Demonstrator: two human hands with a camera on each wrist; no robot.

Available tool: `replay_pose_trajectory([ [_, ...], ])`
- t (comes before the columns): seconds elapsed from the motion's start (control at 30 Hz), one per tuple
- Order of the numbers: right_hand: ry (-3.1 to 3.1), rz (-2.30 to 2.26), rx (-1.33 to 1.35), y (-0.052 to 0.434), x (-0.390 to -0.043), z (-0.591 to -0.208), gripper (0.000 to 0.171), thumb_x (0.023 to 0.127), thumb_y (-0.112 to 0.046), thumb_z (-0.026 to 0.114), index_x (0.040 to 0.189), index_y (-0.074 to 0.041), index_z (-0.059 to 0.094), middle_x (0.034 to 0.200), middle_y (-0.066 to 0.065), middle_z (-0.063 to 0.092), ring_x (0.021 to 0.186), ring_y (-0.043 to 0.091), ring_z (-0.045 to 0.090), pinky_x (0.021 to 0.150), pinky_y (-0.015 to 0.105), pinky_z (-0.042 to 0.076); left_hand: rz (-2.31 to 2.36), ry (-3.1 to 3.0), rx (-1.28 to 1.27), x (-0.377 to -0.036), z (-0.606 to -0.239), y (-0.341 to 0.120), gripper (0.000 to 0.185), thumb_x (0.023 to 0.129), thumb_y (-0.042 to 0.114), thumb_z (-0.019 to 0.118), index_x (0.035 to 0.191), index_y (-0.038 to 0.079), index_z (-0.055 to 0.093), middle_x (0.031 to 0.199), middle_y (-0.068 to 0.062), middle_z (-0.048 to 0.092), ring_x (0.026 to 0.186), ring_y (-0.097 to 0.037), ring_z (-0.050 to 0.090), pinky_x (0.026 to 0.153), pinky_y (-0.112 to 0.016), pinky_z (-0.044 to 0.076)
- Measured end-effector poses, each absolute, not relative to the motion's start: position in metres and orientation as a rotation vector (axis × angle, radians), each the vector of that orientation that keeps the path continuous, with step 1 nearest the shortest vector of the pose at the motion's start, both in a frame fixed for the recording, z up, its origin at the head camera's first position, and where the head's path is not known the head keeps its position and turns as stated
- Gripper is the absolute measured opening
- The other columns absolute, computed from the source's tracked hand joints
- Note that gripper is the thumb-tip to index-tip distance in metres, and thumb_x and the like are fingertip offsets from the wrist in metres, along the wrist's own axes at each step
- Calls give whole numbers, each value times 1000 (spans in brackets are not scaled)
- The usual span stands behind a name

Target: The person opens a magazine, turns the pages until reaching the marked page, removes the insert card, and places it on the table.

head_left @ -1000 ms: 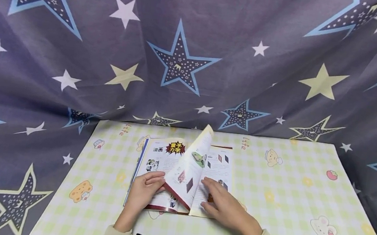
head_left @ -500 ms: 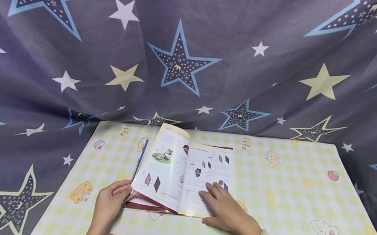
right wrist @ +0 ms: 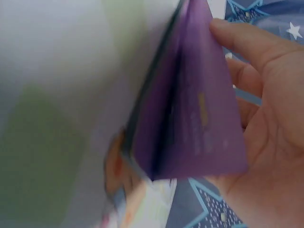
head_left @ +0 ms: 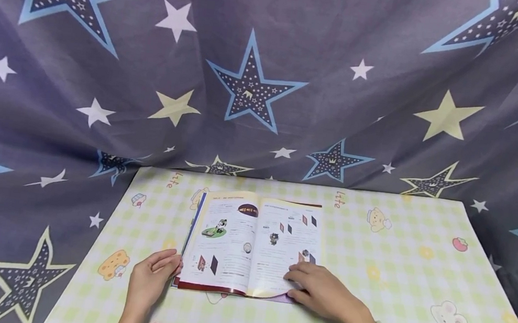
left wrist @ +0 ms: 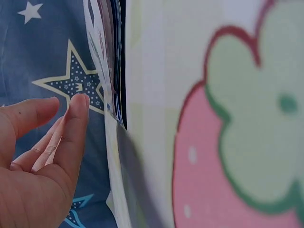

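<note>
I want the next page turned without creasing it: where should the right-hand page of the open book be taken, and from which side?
Probably its near right corner, from the right edge. The book lies flat and open, and there the right hand has fingers at the lifted corner, purple underside showing. The left hand rests at the left edge.

A grey-purple curtain (head_left: 267, 78) printed with blue-outlined, white and pale yellow stars hangs as the backdrop, well beyond the hands, and drapes down past both sides of the table. The table (head_left: 419, 262), under and around the hands, wears a yellow-green checked cloth with small cartoon animals and strawberries. Light is even and soft.
</note>
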State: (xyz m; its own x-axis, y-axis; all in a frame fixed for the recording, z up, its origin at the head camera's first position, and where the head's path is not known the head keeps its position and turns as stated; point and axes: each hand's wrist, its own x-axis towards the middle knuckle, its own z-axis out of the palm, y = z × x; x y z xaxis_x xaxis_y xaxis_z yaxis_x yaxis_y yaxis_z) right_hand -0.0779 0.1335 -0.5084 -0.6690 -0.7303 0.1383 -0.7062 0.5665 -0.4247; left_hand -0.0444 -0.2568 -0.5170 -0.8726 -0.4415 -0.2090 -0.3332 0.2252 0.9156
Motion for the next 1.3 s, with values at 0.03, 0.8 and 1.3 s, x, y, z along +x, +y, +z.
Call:
replay_pose_trajectory([
  [0.03,2743,-724,-1269,136,-78,-508,24,95,-21,70,115,-9,71,119,5,68,113,22,62,95,44,52,-1739,-2384,759,-45,-517,-256,30,93,11,70,120,-1,67,102,-13,74,82,-13,73,74,-24,60],
  [0.8,3408,-808,-742,155,-77,-517,44,74,-37,88,95,-9,60,82,0,55,66,12,48,50,29,46,-1811,-2417,630,-54,-515,-232,31,90,17,77,115,1,72,103,-10,75,90,-9,71,77,-19,57],
  [1.3,3145,-1082,-885,121,-76,-517,26,90,-23,76,110,-10,66,124,10,64,113,28,64,92,43,56,-2097,-2294,313,-73,-507,-186,31,92,7,73,118,-8,67,102,-18,73,90,-19,73,78,-28,60],
])
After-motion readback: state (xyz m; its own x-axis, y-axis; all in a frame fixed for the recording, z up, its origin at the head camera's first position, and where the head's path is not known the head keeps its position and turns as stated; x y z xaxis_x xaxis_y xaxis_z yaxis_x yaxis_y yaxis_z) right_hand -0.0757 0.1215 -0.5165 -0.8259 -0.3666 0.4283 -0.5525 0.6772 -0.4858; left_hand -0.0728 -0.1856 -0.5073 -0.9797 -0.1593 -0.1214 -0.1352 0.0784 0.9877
